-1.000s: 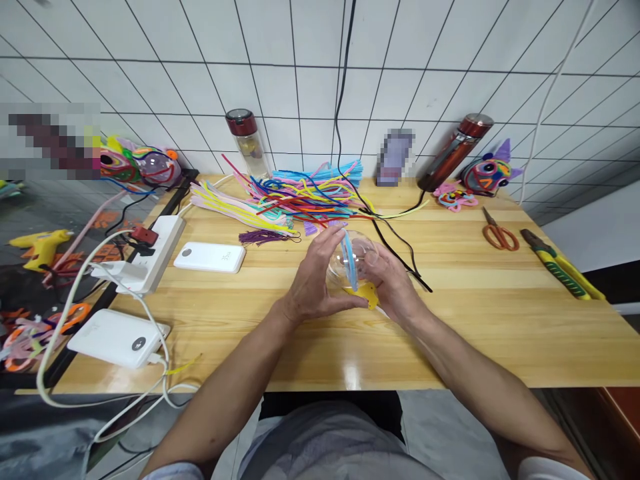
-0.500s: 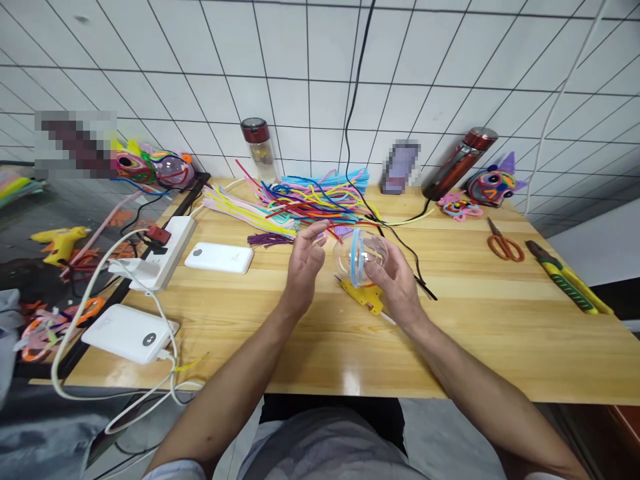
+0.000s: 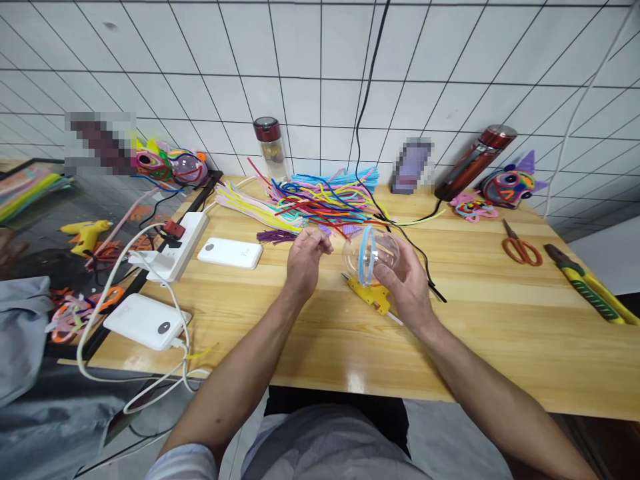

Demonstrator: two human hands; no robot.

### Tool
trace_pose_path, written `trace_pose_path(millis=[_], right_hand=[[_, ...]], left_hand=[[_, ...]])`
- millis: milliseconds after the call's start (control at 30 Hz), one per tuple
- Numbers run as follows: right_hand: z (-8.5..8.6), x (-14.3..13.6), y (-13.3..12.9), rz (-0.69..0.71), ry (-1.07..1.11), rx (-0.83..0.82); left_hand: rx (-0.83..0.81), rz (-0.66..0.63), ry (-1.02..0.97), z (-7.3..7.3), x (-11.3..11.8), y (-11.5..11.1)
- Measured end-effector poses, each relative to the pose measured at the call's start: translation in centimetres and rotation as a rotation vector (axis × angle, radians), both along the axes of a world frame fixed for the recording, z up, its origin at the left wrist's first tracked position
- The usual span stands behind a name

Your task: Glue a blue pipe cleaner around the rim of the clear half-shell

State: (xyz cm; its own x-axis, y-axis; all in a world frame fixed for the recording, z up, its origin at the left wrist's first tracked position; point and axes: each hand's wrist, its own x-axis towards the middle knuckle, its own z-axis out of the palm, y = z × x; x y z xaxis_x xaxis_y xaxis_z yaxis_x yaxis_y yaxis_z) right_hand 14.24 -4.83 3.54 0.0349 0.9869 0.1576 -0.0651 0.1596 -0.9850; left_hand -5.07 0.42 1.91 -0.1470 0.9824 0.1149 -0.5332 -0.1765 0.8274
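My right hand (image 3: 407, 283) is closed around a clear plastic ball (image 3: 353, 257), held above the table. A light-blue pipe cleaner (image 3: 367, 257) runs around the ball's middle as a band. To the left of the ball, apart from it, is my left hand (image 3: 305, 263) with its fingers curled together; whether anything is pinched there I cannot make out. Below the ball lies a yellow glue gun (image 3: 370, 295), partly hidden by my right hand. Behind my hands spreads a heap of colourful pipe cleaners (image 3: 320, 197).
Scissors (image 3: 520, 247) and green-yellow pliers (image 3: 583, 283) lie at the right. White power banks (image 3: 230, 253) and a power strip (image 3: 185, 243) with looping cables are at left. Bottles and decorated balls (image 3: 513, 187) line the wall. A co-worker's sleeve (image 3: 23, 333) shows at far left.
My left hand's fingers have curled in from a more open pose. The ball stays in my right hand. The whole view has shifted slightly, so things appear further right.
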Motion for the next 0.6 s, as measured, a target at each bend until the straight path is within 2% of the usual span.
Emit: trace_pose_path(millis=[133, 333, 600], right_hand=[[-0.16, -0.12, -0.04, 0.005, -0.028, -0.005], [-0.27, -0.18, -0.07, 0.022, -0.035, -0.03], [-0.85, 0.11, 0.13, 0.023, -0.086, 0.018]], left_hand=[[-0.056, -0.039, -0.015, 0.23, -0.04, 0.13], [-0.129, -0.176, -0.065, 0.67, -0.09, -0.01], [-0.057, -0.229, -0.057, 0.32, -0.02, 0.02]])
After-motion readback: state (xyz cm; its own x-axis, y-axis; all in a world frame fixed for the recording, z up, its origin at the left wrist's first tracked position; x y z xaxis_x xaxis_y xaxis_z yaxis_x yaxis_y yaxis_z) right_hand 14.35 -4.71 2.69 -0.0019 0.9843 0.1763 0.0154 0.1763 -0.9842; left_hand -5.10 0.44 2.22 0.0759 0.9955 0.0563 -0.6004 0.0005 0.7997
